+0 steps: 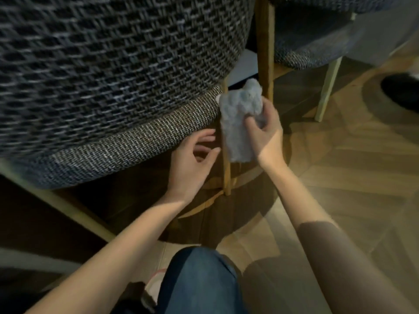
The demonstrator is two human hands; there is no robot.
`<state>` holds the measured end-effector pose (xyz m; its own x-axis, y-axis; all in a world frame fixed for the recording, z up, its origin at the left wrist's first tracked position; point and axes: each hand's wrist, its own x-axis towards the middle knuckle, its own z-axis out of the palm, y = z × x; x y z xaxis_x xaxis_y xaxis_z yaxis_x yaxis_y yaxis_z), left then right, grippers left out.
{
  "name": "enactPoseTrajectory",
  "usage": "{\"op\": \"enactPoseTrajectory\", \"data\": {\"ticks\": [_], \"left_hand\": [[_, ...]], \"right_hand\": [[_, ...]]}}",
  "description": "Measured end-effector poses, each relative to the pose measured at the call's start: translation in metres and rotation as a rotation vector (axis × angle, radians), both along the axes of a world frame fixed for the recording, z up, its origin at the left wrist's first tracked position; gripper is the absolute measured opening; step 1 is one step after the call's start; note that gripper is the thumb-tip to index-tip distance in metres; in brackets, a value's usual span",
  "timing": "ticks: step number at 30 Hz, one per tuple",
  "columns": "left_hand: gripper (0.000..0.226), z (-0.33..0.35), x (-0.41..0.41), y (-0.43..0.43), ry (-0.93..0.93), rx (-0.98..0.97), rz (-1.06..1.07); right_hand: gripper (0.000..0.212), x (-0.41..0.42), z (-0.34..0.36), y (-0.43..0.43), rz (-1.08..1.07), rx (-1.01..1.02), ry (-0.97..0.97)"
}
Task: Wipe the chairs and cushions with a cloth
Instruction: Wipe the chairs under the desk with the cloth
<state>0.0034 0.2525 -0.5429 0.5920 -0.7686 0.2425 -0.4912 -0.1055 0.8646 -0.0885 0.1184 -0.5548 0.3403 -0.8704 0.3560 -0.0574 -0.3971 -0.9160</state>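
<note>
Tight on the L side: the woven chair (113, 75) bulges out, and its rounded seat edge (136, 141) curves down just above the L fingers (204, 134). A thin wooden leg (226, 177) drops straight down btwn the two hands, just beside the L fingertips. Behind the R fingers (269, 109) stands a thicker wooden post (265, 41), w/ only a narrow gap to the knuckles. Past that post is a 2nd chair (306, 48); its pale leg (327, 87) is well apart, to the R of the fingers. Open room lies R of and below the R hand (265, 130), over bare parquet floor (340, 166). Under the seat, below the L hand (195, 164), it's deep shadow.

L hand reaches up toward the seat underside, fingers loosely spread and relaxed, holding nothing. Can't tell if the tips touch the leg. R hand is raised higher, thumb pressed into the front of the cloth (240, 109), other fingers curled round its upper R side, so a firm grip. Both forearms stretch fwd from low down; a brown sleeve (340, 257) covers the R arm above the forearm. A knee in blue jeans (199, 279) sits btwn the arms.

Cloth is pale blue-grey and fluffy, bunched at the top by the R fingers. Its lower part hangs as a flat flap over the thin leg, just under the seat edge. View is a bit blurred.
</note>
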Motion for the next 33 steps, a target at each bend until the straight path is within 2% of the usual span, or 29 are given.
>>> {"op": "enactPoseTrajectory", "data": {"ticks": [3,4,6,8,10,13,15,18,20,23,26,29,33], "left_hand": [[0.035,0.009,0.012,0.031,-0.619,0.062,0.107],[0.036,0.012,0.017,0.041,-0.750,0.091,0.169],[0.043,0.016,0.030,0.063,-0.862,0.231,0.304],[0.051,0.018,0.046,0.087,-0.855,0.448,0.430],[0.053,0.022,0.059,0.105,-0.806,0.582,0.479],[0.054,0.029,0.076,0.114,-0.766,0.603,0.422],[0.053,0.035,0.085,0.121,-0.726,0.548,0.387],[0.056,0.040,0.097,0.151,-0.714,0.491,0.347],[0.069,0.039,0.101,0.166,-0.731,0.604,0.264],[0.083,0.038,0.104,0.175,-0.604,0.806,0.236],[0.092,0.037,0.103,0.189,-0.512,0.817,0.245],[0.100,0.041,0.104,0.199,-0.468,0.797,0.194],[0.105,0.050,0.106,0.201,-0.451,0.865,0.155]], "right_hand": [[0.046,0.028,0.027,-0.004,0.102,-0.093,0.182],[0.046,0.037,0.032,-0.001,0.159,-0.057,0.192],[0.041,0.045,0.035,0.007,0.174,-0.012,0.173],[0.037,0.045,0.033,0.020,0.141,-0.045,0.154],[0.035,0.045,0.025,0.045,0.156,-0.137,0.175],[0.036,0.064,0.014,0.102,0.274,-0.320,0.219],[0.040,0.076,0.015,0.129,0.327,-0.333,0.239],[0.044,0.075,0.016,0.126,0.328,-0.424,0.309],[0.043,0.065,0.017,0.107,0.267,-0.488,0.379],[0.038,0.057,0.018,0.078,0.073,-0.399,0.313],[0.037,0.063,0.013,0.088,-0.026,-0.320,0.217],[0.041,0.073,0.002,0.126,0.031,-0.261,0.119],[0.045,0.082,-0.002,0.168,0.269,-0.274,0.086]]}}
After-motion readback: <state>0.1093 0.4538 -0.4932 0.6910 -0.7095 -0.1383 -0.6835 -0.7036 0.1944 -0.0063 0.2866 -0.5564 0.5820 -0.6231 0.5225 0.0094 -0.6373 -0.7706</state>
